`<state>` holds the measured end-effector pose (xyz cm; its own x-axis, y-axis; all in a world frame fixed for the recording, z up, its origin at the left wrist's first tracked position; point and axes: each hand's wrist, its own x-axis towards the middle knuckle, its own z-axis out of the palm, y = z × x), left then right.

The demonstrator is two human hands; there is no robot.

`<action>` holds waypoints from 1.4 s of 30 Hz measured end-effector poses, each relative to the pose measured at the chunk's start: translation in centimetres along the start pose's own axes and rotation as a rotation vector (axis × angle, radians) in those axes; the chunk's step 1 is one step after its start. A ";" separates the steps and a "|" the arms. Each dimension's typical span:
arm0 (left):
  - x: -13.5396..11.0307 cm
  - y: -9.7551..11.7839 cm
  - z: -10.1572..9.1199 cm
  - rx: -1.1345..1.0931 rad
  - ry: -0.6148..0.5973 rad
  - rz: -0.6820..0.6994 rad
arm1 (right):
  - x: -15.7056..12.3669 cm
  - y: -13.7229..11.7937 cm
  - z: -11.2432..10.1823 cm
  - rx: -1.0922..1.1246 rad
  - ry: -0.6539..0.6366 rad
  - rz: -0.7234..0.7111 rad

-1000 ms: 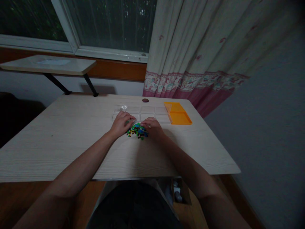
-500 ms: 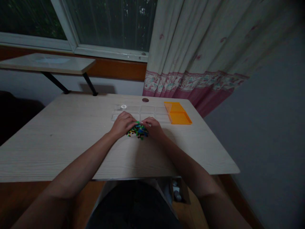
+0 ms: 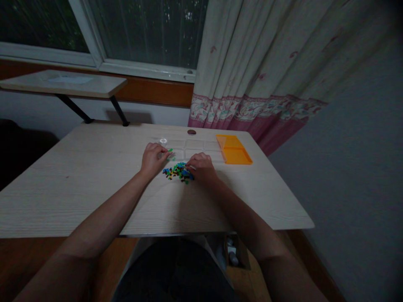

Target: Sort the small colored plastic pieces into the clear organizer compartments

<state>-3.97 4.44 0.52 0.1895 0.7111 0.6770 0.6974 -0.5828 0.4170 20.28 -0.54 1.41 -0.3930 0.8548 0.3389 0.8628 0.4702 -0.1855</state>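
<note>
A small pile of coloured pieces, green, blue, black and yellow, lies on the pale wooden table. My left hand is lifted just left of the pile, its fingers pinched on a green piece over a clear compartment tray. My right hand rests at the right edge of the pile, fingers curled down onto the pieces.
An orange lid lies to the right of the clear tray. A small dark round spot marks the table's far edge. A narrow side table stands under the window; a curtain hangs at the right.
My left hand has lifted off the pile and moved back and left toward the clear tray with a green piece pinched in it. My right hand stays at the pile.
</note>
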 end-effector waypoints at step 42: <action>-0.4 2.7 -0.5 -0.068 -0.250 0.226 | 0.8 -0.1 1.1 0.401 0.207 0.040</action>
<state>-2.53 2.34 1.70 0.5031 0.6307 0.5908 0.5728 -0.7553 0.3185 19.50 0.35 0.67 -0.2548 0.8313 0.4940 0.6685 0.5206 -0.5311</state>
